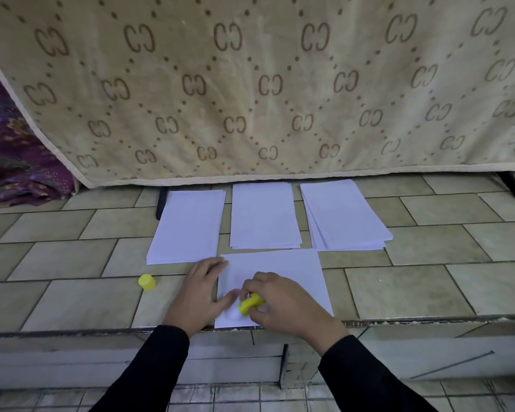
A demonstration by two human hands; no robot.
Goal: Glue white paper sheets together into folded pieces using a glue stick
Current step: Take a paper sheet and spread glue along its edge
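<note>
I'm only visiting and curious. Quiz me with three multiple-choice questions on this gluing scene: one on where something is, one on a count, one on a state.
1. Where is the yellow cap?
A) on the tiled surface, left of the left hand
B) on the patterned cloth
C) in a drawer

2. How many paper stacks lie beyond the single sheet?
A) two
B) three
C) five

3. What is the right hand doing?
A) resting empty
B) gripping the glue stick
C) lifting a stack

Answers:
1 A, the cap sits on bare tiles left of that hand.
2 B, three piles lie side by side.
3 B, its fingers curl round the yellow tube.
</note>
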